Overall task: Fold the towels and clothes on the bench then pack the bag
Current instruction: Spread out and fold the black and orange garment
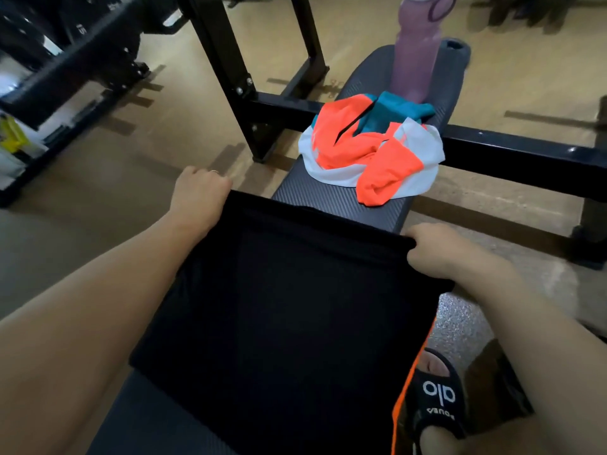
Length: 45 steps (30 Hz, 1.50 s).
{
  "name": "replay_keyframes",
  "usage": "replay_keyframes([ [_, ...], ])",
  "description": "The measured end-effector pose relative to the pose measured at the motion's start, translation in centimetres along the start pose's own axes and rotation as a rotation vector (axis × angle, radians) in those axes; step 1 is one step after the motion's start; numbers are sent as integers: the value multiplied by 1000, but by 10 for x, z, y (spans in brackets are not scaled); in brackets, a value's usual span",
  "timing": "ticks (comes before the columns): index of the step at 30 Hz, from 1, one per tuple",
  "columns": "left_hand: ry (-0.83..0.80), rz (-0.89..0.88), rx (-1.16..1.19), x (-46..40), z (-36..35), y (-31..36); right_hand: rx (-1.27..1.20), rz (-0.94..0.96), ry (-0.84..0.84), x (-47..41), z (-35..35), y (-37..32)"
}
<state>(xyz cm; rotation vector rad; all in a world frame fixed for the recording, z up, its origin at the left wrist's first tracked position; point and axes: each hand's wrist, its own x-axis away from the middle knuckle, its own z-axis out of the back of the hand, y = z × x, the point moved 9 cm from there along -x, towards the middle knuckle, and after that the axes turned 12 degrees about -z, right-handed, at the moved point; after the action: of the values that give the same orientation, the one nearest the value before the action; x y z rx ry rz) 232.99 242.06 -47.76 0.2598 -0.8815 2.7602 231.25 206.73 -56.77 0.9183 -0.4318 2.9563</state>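
**Gym bench: first garment in hand, folding barely started**

Gym floor, tan flooring, black rack frame behind; padded black bench runs away from the camera.

Progress, judged from this moment:
- Black garment is spread over the near end of the bench. Left hand has fingers curled over its far-left corner; right hand pinches the far-right corner. Both hands are closed on the fabric and the far edge is pulled taut between them. Looks like the first fold is being set up; no finished fold shows.
- An orange strip shows along the garment's right edge; cannot tell if it is trim or a separate item underneath.
- Orange, white and teal clothing pile sits crumpled further down the bench, untouched, well apart from the hands.
- Purple water bottle stands upright at the far end, just behind the pile.
- No folded stack and no bag in view, so packing has evidently not begun. Most of the task is left.

Writing:
- Black slide sandal at lower right has "alo" in white, seen upside down. Smaller text below it is too blurred to read.
- White marks on the rack at upper left are not legible.
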Motion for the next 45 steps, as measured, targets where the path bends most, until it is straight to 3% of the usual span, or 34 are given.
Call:
replay_keyframes([
  [7,28,31,24,-24,-8,0,154,-58,-68,-20,-13,15],
  [10,50,180,301,-24,-16,-6,147,-84,-36,-19,-8,12],
  [12,113,294,553,-15,-16,-11,158,-50,82,-13,6,-1],
  [15,208,413,763,24,-12,-12,78,131,451,11,38,-45],
  [17,186,481,875,66,-24,1,-53,268,520,22,41,-74],
  [21,-17,698,989,177,-68,50,-72,303,233,6,-1,-108],
  [27,-122,1197,1174,307,-79,126,-278,236,212,-6,-3,-121],
  [32,138,1368,1674,319,-69,166,-278,204,126,-7,-10,-122],
  [37,243,1511,2234,300,-68,192,-476,182,0,1,-10,-120],
  [40,247,1485,2370,299,-49,203,-527,196,-5,6,-4,-116],
  [45,405,1458,2467,313,-42,193,-614,221,-9,22,5,-111],
])
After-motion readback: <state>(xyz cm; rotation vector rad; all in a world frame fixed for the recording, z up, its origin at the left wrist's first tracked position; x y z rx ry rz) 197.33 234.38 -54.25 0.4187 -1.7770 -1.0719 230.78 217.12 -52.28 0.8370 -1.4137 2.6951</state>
